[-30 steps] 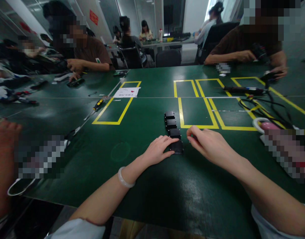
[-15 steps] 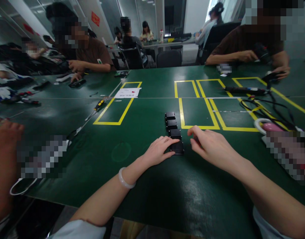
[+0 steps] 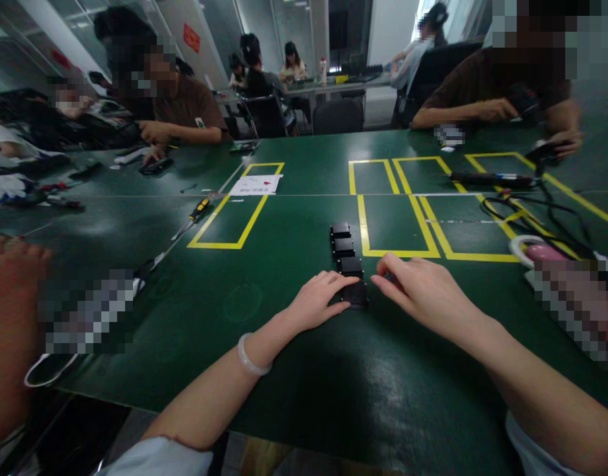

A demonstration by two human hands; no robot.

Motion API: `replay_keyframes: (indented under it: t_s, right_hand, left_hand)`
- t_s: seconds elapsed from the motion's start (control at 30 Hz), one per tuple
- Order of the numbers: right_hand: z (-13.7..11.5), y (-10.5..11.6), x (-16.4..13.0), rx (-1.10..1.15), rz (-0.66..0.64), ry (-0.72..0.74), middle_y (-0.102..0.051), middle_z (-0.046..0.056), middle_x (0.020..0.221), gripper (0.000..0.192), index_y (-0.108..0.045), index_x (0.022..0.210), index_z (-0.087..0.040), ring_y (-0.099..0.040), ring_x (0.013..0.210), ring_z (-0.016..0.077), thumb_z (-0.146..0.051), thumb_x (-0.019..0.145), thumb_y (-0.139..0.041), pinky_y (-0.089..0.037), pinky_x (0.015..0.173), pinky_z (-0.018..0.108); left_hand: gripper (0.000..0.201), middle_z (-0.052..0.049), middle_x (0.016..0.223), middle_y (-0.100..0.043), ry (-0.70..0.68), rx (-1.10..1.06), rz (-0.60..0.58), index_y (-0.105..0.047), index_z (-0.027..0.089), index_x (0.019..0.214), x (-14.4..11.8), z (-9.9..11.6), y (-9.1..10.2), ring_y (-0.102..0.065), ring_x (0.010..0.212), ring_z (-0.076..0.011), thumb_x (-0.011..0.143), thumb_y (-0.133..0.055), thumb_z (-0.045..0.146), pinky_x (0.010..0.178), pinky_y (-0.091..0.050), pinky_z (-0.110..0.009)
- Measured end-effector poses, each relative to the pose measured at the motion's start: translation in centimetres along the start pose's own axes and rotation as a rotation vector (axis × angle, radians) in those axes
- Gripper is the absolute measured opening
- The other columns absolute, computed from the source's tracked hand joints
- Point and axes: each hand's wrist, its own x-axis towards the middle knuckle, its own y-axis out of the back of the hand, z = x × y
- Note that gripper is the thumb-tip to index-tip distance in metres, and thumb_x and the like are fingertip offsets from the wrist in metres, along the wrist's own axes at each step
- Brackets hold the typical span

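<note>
Several small black box-shaped parts stand in a row on the green table (image 3: 294, 410), running away from me. My left hand (image 3: 318, 301) lies flat on the table, its fingertips touching the left side of the nearest black part (image 3: 356, 295). From the right, my right hand (image 3: 423, 291) has its fingertips close to that same part; whether they touch it I cannot tell. The farther black parts (image 3: 342, 241) stand untouched. A pale bangle (image 3: 249, 357) is on my left wrist.
Yellow tape rectangles (image 3: 398, 251) mark the table beyond the row. A screwdriver (image 3: 195, 213) and a white paper (image 3: 256, 184) lie at the left, cables and a tape roll (image 3: 525, 246) at the right. Other people sit around the table; another person's hand (image 3: 9, 317) rests at the far left.
My right hand has slid slightly left, toward the nearest black part. My left hand stays on the part's left side.
</note>
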Motion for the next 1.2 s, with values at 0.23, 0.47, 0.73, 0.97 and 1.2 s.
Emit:
replay_keyframes:
  t_s: [0.23, 0.47, 0.73, 0.97, 1.2]
  right_hand:
    - [0.03, 0.23, -0.04, 0.073, -0.062, -0.035, -0.064, 0.002, 0.076, 0.015, -0.047, 0.101, -0.02, -0.059, 0.064, 0.0181, -0.028, 0.095, -0.036, -0.035, 0.058, 0.027]
    - [0.22, 0.19, -0.08, 0.031, -0.071, -0.037, -0.063, 0.002, 0.073, 0.024, -0.05, 0.09, -0.021, -0.058, 0.065, 0.0195, -0.038, 0.096, -0.035, -0.033, 0.056, 0.027]
    - [0.12, 0.31, -0.01, 0.067, -0.068, -0.059, -0.062, 0.001, 0.072, 0.019, -0.048, 0.099, -0.021, -0.059, 0.064, 0.0184, -0.032, 0.095, -0.034, -0.033, 0.058, 0.027]
    - [0.4, 0.23, -0.05, 0.093, -0.09, -0.042, -0.062, 0.001, 0.073, 0.019, -0.047, 0.099, -0.021, -0.06, 0.064, 0.0178, -0.032, 0.096, -0.033, -0.034, 0.057, 0.027]
    - [0.59, 0.24, 0.09, 0.065, -0.091, -0.095, -0.061, 0.002, 0.07, 0.024, -0.048, 0.092, -0.022, -0.059, 0.065, 0.0196, -0.04, 0.096, -0.033, -0.032, 0.057, 0.028]
  left_hand:
    - [0.049, -0.006, 0.12, -0.053, -0.005, -0.001, 0.0, -0.038, 0.029, 0.138, 0.0, 0.13, 0.13, -0.049, 0.107, -0.0229, 0.092, -0.055, 0.033, 0.092, -0.043, -0.037]
    - [0.049, -0.006, 0.12, -0.053, 0.001, -0.005, 0.001, -0.039, 0.029, 0.137, 0.0, 0.08, 0.06, -0.049, 0.107, -0.0232, 0.092, -0.056, 0.034, 0.091, -0.043, -0.037]
    - [0.048, -0.006, 0.119, -0.053, 0.003, -0.012, 0.011, -0.039, 0.03, 0.137, -0.03, 0.07, 0.05, -0.05, 0.107, -0.0231, 0.092, -0.054, 0.035, 0.091, -0.043, -0.038]
    - [0.049, -0.006, 0.119, -0.053, 0.004, 0.005, -0.004, -0.039, 0.029, 0.138, -0.01, 0.06, 0.03, -0.049, 0.106, -0.0228, 0.092, -0.055, 0.035, 0.09, -0.043, -0.037]
    - [0.048, -0.006, 0.118, -0.053, 0.008, 0.004, 0.001, -0.039, 0.03, 0.138, 0.01, 0.05, -0.02, -0.05, 0.105, -0.0227, 0.092, -0.054, 0.035, 0.09, -0.043, -0.037]
